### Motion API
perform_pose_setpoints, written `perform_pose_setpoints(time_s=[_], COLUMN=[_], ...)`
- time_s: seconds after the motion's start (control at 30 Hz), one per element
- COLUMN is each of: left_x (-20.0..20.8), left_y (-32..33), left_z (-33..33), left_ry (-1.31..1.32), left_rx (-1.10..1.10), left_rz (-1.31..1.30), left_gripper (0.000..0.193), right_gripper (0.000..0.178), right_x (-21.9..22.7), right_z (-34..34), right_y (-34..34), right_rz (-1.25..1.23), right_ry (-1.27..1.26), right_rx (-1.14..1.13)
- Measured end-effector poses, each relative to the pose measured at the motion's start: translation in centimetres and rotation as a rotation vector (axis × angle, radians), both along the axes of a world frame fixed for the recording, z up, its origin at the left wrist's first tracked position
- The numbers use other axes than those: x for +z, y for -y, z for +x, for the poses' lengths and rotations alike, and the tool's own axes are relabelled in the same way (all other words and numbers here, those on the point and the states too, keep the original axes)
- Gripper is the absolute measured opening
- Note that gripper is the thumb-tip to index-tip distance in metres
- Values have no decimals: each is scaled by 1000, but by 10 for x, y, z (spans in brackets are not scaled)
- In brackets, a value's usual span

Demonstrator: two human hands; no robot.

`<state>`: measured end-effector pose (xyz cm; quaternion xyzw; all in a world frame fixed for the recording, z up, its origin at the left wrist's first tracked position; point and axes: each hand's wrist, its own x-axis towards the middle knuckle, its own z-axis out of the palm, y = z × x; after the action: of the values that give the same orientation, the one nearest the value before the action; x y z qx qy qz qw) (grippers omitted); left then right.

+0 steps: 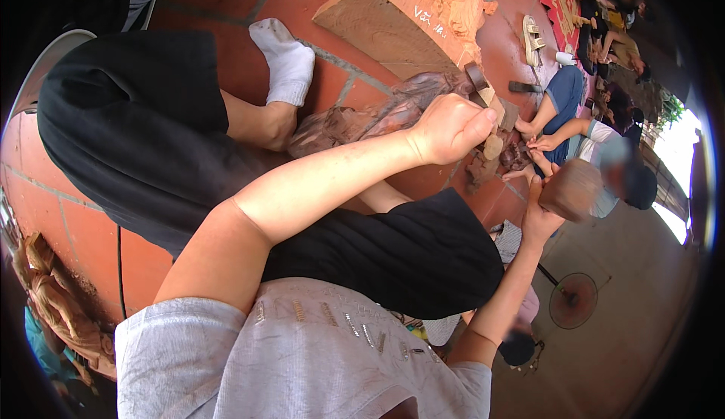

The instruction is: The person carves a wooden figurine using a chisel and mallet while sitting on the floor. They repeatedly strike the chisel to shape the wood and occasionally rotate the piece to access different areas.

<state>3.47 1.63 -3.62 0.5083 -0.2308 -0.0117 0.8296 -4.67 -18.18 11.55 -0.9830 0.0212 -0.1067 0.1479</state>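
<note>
Watching remotely, I see the right hand's (538, 214) fingers holding the mallet (572, 190), right of the dark carving (374, 113); mistimed swings could strike the left hand (453, 128), fisted near its right end, contents unclear.

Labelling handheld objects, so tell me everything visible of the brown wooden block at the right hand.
The brown wooden block is chunky with rounded edges, perhaps a mallet head. It looks like mid-brown wood, slightly blurred, darker toward one side. No handle can be made out; the hand may hide one. It sits toward the right of the view, held in the right hand, with fingers against its left side. Its far side is hidden.
</note>
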Motion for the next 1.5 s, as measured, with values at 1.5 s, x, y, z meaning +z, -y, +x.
perform_pose_setpoints(time_s=[1.5], left_x=[-6], left_y=[-38], left_z=[35], left_ry=[-551], left_rx=[-112], left_rz=[-220], left_gripper=[59], right_gripper=[52], right_x=[12], right_z=[30], right_y=[-24], right_rz=[6], right_ry=[-32], right_rx=[35])
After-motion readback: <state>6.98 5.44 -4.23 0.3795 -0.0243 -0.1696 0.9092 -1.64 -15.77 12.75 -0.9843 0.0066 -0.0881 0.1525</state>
